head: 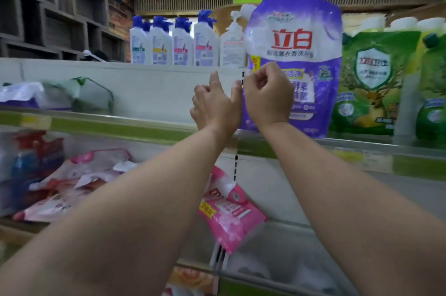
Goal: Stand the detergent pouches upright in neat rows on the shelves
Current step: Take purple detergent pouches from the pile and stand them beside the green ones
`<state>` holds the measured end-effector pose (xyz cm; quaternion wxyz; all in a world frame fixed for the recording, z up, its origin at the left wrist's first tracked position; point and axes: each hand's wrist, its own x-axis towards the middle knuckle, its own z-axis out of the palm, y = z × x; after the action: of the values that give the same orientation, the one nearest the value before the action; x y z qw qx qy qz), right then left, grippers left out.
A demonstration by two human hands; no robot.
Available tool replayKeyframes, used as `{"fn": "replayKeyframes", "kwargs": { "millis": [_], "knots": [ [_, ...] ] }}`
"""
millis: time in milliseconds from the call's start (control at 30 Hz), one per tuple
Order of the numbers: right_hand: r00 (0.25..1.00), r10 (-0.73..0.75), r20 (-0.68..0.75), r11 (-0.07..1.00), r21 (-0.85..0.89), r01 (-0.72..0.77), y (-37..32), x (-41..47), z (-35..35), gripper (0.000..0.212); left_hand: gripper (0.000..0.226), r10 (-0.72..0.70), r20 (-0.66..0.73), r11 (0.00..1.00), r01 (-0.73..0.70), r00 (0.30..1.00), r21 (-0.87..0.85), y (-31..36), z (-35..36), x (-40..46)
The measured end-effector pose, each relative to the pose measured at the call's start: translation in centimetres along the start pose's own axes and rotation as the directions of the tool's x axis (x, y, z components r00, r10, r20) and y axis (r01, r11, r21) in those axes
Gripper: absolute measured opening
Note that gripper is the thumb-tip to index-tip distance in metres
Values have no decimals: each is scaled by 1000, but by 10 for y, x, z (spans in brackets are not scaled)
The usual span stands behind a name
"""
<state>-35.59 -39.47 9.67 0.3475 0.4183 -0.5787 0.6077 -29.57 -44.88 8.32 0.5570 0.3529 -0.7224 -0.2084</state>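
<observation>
Two bare forearms reach up to a shelf (144,124). Right hand (268,97) pinches the left edge of a purple pouch (294,54) standing upright there; left hand (214,105) hovers beside it, fingers relaxed, empty. Judged step: settling this pouch. Next, square it against the green pouch (371,78) to the right. Below the hands, pink pouches (229,208) lie toppled. Pump bottles (173,42) stand beyond; brick wall behind.

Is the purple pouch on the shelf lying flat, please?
No, the purple pouch stands upright on the shelf beside the green pouch.
</observation>
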Motion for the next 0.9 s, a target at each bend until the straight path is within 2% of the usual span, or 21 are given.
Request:
{"fn": "replayKeyframes", "kwargs": {
  "millis": [400,533,900],
  "knots": [
    [983,3,184,999,40,-10,-55,-31,84,18,54,-63,-101,995,70,993,64,-87,-70,38],
    [971,-2,239,998,55,-11,-83,-46,139,27,52,-70,-119,990,83,990,110,-139,-106,71],
    [917,-142,372,989,97,113,-171,-74,297,17,54,-131,-162,971,160,978,180,-259,-196,176]
  ]
}}
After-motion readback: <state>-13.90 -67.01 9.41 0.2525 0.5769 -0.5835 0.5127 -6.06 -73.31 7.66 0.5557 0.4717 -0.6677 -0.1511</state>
